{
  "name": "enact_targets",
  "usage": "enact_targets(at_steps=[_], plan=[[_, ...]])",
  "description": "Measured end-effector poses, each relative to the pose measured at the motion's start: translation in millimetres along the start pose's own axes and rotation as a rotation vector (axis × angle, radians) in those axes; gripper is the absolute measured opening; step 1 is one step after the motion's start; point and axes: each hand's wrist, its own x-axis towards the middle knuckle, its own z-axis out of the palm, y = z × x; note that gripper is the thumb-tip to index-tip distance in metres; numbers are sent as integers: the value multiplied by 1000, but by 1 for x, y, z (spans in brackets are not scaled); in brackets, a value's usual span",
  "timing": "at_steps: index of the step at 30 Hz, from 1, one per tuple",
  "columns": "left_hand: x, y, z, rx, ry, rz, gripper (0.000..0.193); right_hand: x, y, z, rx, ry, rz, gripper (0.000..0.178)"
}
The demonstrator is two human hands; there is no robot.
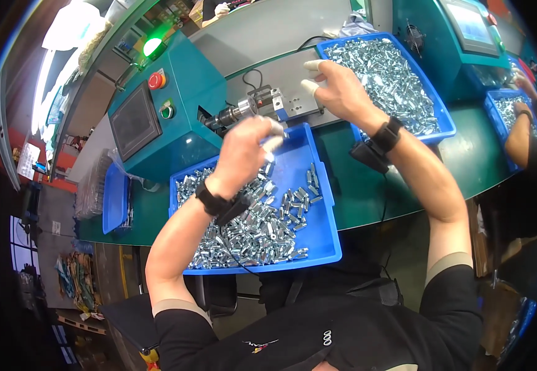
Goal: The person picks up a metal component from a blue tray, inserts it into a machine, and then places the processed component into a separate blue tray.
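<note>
My left hand (244,151) is over the far part of the near blue tray (327,238), beside the machine's spindle. Its finger and thumb tips, in pale finger cots, are slightly blurred but apart, with nothing clearly seen between them. Small shiny metal fittings (250,219) heap up in that tray, thickest at its left and front. To the right of the metal chuck (244,109) and its fixture block (278,102), my right hand (346,93) hovers beside the far blue tray (445,127). Its thumb and forefinger are spread, holding nothing visible. That tray is filled with similar metal fittings (392,80).
A teal machine housing (188,77) with a touchscreen (135,122), a red knob (156,81) and a lit green lamp (152,46) stands at left. Another machine (466,49) is at upper right. A co-worker's arm (519,139) reaches over a blue tray at far right. A blue bin (115,198) lies left.
</note>
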Motion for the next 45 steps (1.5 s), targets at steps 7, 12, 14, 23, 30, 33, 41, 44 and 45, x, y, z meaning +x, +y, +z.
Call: enact_targets(at_steps=[7, 12, 14, 23, 30, 33, 41, 44, 45], plan=[[62, -36, -9, 196, 39, -85, 16, 1, 7, 13, 160, 124, -6, 40], [72, -51, 0, 284, -13, -53, 16, -1, 0, 11, 172, 104, 49, 38], [73, -53, 2, 304, -20, -38, 16, 0, 6, 13, 188, 121, 15, 38], [64, -49, -4, 409, -18, 210, 19, -1, -7, 3, 240, -79, 141, 42], [-2, -11, -24, 296, 47, 70, 25, -1, 2, 21, 541, -417, 70, 66], [-40, 2, -32, 235, 48, -12, 27, 2, -2, 19, 608, -499, 91, 72], [-112, 10, -39, 104, 84, -190, 27, 20, -10, 28, 636, -633, 93, 73], [-120, 8, -40, 63, 115, -230, 27, 34, -19, 36, 607, -684, 55, 73], [-120, 6, -41, 48, 117, -239, 27, 39, -20, 36, 616, -703, 94, 72]])
